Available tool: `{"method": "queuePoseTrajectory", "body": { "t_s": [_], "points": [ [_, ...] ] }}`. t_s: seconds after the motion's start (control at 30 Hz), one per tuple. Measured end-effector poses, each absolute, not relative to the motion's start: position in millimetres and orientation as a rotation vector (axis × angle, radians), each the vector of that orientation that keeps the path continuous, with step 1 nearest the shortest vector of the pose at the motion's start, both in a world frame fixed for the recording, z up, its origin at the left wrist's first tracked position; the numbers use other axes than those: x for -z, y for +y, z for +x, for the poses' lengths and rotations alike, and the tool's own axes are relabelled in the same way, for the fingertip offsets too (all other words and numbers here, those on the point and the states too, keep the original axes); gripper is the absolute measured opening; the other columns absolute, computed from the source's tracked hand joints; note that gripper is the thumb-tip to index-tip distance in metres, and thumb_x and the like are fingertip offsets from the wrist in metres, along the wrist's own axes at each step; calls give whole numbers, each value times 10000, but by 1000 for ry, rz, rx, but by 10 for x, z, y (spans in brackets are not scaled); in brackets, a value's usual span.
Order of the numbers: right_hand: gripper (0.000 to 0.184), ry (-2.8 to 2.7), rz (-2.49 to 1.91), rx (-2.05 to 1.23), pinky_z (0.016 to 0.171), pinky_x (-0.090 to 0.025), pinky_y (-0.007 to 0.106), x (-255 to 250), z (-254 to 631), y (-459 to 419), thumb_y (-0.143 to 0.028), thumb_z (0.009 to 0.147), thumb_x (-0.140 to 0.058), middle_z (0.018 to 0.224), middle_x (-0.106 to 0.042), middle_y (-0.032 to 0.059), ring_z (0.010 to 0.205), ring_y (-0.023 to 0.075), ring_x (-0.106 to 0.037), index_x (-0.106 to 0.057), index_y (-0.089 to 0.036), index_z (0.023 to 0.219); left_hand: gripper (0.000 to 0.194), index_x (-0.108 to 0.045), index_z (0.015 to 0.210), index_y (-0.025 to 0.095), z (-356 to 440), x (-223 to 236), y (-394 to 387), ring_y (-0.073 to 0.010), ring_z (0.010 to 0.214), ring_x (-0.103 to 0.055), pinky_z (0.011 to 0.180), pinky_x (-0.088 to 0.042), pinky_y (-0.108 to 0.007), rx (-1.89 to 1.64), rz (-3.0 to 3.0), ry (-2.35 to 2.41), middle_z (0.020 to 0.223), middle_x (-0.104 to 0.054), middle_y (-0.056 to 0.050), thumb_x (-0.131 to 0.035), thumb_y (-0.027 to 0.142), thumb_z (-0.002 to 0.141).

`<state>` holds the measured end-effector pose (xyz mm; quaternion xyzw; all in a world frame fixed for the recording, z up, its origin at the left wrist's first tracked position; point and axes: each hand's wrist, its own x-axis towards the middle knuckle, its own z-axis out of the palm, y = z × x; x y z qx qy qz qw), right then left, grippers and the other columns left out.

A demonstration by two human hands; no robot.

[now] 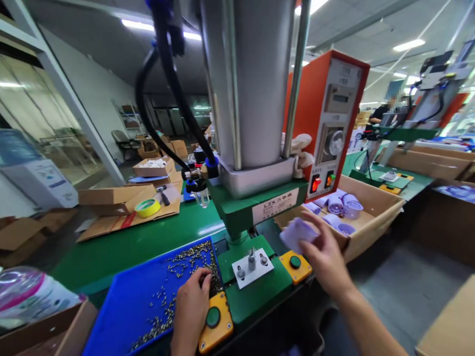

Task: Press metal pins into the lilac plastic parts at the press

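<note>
My left hand (193, 301) is over the right edge of a blue tray (129, 287), its fingers pinched together among small brass-coloured metal pieces (187, 259). Whatever lies between those fingertips is hidden. To the right, my right hand (326, 254) grips a pale purple piece (298, 234), smeared by motion, near the open carton. Between the hands, a metal plate (253, 267) with an upright pin sits on the green base of a press (256, 188). A yellow button box (215, 324) stands beside my left wrist, and another yellow button box (296, 267) lies near my right hand.
A carton (374, 217) with several purple rolled pieces (339, 205) stands at the right, beside an orange control box (326, 123). Yellow tape (147, 207) and a hammer (163, 196) lie on cardboard at the left. A person (382, 111) is behind a second press.
</note>
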<state>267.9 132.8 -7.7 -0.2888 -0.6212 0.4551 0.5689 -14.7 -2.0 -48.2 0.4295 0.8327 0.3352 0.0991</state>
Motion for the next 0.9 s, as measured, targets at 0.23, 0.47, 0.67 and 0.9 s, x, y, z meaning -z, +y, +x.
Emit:
{"method": "queuePoseTrajectory", "body": {
  "t_s": [0.23,0.47,0.67,0.9],
  "points": [
    [597,-1316,-304,-1483,855,-522,335,163,1818,1267,-329,739,-727,1071,-599,45,933,188,-627,-400,-268,1236,264,-606,859,245,-120,467,-10,-216,814,-623,742,-416,-312,-989,1255,2466,876,-701,-44,-410,412,800],
    [566,-1629,-322,-1385,833,-517,298,164,1831,1224,-253,790,-659,1105,-607,40,914,160,-622,-379,-278,1282,220,-613,823,263,-116,477,-18,-195,752,-617,702,-405,-291,-1008,1225,2475,818,-699,-9,-438,394,798],
    [675,-1981,-564,-886,969,-456,368,246,1870,1164,-214,734,-683,1198,-612,68,1088,225,-591,-390,-257,1340,238,-611,839,264,-130,506,-14,-191,773,-627,706,-418,-283,-1029,1241,2449,830,-702,-5,-439,425,810],
    [714,-1977,-649,-808,1026,-435,390,447,1847,1095,-231,756,-663,1327,-553,99,1210,239,-542,-341,-242,1393,312,-611,876,260,-82,431,-80,-221,785,-635,728,-446,-328,-1104,1318,2519,859,-700,-23,-407,491,829]
  ]
}}
